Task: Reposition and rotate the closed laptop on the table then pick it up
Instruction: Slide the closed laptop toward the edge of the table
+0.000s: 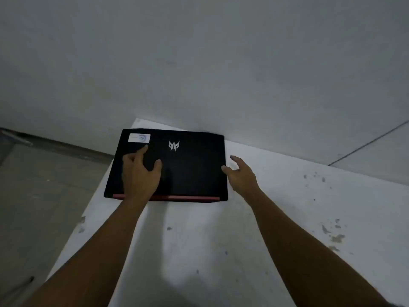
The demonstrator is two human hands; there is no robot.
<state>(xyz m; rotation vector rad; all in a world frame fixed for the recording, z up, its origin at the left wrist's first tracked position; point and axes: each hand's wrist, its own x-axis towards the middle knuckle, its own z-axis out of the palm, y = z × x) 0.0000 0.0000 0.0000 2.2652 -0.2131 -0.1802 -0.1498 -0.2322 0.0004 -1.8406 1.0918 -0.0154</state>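
A closed black laptop (190, 169) lies flat at the far left corner of the white table (276, 218). It has a silver logo on the lid, a white sticker at its far left corner and a red strip along the near edge. My left hand (139, 173) rests palm down on the left half of the lid, fingers spread, forefinger reaching toward the sticker. My right hand (240, 176) is at the laptop's right edge with fingers apart; the thumb tip touches or nearly touches that edge. Neither hand grips the laptop.
A grey wall (199, 63) stands right behind the table's far edge. The table's left edge drops to a grey floor (44, 185), and the laptop's left side slightly overhangs it. Chipped paint spots mark the table top at the right.
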